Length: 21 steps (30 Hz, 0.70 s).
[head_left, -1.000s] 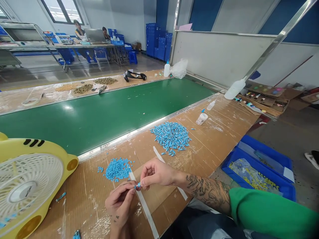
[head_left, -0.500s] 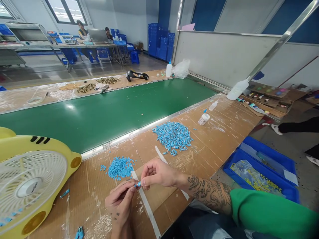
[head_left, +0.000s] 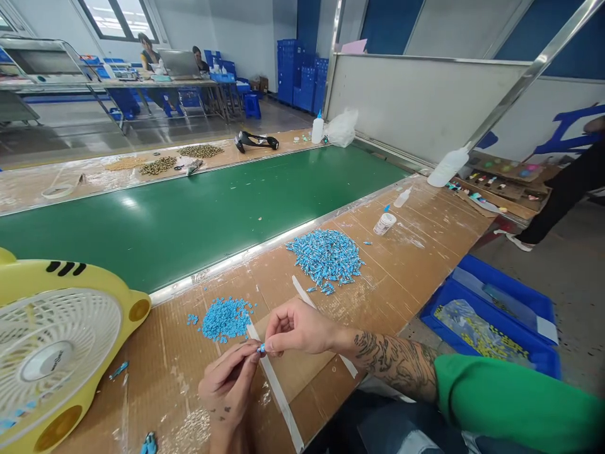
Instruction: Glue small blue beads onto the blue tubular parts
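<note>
Cardboard-covered counter [head_left: 387, 277], hands meeting above it
Left hand [head_left: 229, 377] and right hand [head_left: 300, 328] are pinching a small blue piece [head_left: 261, 348] between their fingertips.

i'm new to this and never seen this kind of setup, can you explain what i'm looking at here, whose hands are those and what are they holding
No robot here: these are a person's own two bare hands, seen by a camera worn on that person's head, looking forward and down. The left hand and the right hand meet at the fingertips around a tiny blue piece; it is too small to make out fully. Below them is a brown cardboard surface. On it lie a pile of small blue rings and, farther right, a larger pile of longer blue parts. A yellow fan is at the left, a white tub farther back on the right. Beyond runs a long green surface.
</note>
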{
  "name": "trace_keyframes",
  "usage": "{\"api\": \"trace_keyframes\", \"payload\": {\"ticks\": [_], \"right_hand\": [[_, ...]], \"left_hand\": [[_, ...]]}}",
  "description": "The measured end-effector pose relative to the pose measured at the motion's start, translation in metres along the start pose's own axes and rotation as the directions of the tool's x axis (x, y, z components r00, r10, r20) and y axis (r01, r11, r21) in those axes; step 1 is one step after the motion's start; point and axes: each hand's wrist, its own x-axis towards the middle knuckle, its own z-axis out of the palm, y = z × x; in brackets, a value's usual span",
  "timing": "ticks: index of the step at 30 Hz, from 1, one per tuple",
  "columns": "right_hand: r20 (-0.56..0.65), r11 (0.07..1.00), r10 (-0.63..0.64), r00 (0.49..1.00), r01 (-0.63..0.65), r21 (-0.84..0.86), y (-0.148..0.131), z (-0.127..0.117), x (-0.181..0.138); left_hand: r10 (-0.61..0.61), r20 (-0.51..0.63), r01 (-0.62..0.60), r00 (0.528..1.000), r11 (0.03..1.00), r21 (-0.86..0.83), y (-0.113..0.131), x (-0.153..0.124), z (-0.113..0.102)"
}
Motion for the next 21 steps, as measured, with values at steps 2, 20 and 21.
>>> {"api": "trace_keyframes", "payload": {"ticks": [2,20,21], "right_hand": [[-0.026,1.000,-0.009,1.000,0.008,-0.022,0.001,0.001,-0.001],[-0.140,0.994,-0.056,0.989,0.068,0.080,0.018,0.008,-0.003],[-0.143,0.994,-0.058,0.988,0.070,0.083,0.018,0.008,-0.003]], "left_hand": [[0.021,-0.007,-0.021,1.000,1.000,0.011,0.003,0.001,0.002],[0.029,-0.020,-0.029,0.999,0.999,0.027,0.001,-0.003,0.005],[0.031,-0.015,-0.031,0.999,0.999,0.017,0.002,-0.002,0.005]]}}
